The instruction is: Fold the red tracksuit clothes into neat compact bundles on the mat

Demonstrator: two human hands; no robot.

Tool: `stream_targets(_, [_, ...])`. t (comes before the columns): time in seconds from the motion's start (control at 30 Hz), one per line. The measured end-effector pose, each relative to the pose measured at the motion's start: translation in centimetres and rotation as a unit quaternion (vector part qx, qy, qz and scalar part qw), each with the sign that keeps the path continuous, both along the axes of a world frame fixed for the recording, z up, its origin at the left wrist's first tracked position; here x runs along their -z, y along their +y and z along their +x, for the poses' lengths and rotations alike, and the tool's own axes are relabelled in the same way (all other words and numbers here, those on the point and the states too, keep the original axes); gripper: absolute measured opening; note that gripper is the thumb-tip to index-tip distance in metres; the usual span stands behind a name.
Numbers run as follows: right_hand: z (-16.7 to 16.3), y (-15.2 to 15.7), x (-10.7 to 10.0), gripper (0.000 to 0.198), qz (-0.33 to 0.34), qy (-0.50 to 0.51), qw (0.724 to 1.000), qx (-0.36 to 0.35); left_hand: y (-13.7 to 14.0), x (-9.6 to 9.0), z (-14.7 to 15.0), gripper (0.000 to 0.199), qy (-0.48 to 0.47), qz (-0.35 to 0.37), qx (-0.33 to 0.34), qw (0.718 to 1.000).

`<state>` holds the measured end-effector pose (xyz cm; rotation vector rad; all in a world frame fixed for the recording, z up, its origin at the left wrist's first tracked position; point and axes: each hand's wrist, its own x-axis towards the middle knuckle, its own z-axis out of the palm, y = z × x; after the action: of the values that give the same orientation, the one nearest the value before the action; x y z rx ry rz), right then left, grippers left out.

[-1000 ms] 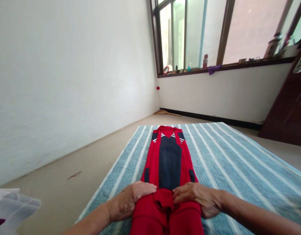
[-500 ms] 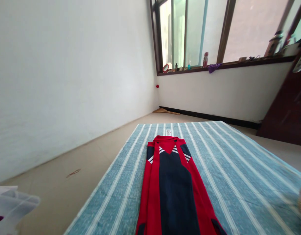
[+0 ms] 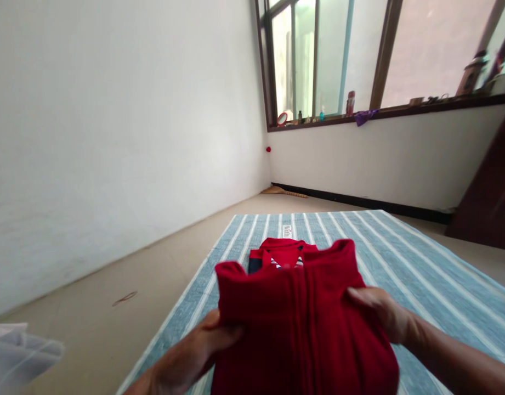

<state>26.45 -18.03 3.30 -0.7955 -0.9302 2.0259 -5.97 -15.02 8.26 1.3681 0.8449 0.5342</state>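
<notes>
A folded red and navy jacket (image 3: 282, 247) lies on the striped cloth, its collar end away from me and white stripes just showing. Raised in front of it is a plain red stretch of fabric (image 3: 268, 318) with a seam line down its middle. This looks like the jacket's near part turned up, though the join is hidden. My left hand (image 3: 194, 348) pinches its left side, thumb on top. On the opposite side, my right hand (image 3: 379, 310) grips the fabric with the thumb over it. Most fingers of both hands are hidden behind the cloth.
Blue cloth with white stripes (image 3: 400, 263) covers the flat surface under the jacket. A white wall (image 3: 132, 137) rises at left. White translucent material (image 3: 26, 354) shows at lower left. Bottles and small things line the windowsill (image 3: 392, 112); a broom (image 3: 283, 191) lies in the corner.
Both my hands have come into view, holding up red fabric that blocks most of the jacket. The jacket's collar end stays in place. The view has shifted slightly.
</notes>
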Motion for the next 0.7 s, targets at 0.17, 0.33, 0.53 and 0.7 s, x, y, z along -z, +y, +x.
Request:
stream_targets(0.17, [-1.1, 10.8, 2.0, 0.035, -0.028, 0.099, 0.989, 0.108, 9.7, 3.3, 3.3, 0.037, -0.063, -0.162, -0.130, 0.976])
stream_targets(0.33, [-1.4, 14.5, 8.1, 0.035, -0.112, 0.124, 0.977, 0.131, 13.0, 8.1, 4.2, 0.040, -0.064, -0.291, -0.136, 0.945])
stream_targets(0.53, [-1.3, 13.5, 7.7, 0.032, -0.179, 0.113, 0.972, 0.105, 12.2, 8.5, 3.7, 0.042, -0.069, -0.249, -0.150, 0.954])
stream_targets(0.7, [-1.6, 13.1, 6.0, 0.030, -0.160, 0.113, 0.970, 0.145, 12.0, 7.1, 4.4, 0.042, -0.062, -0.234, -0.171, 0.955])
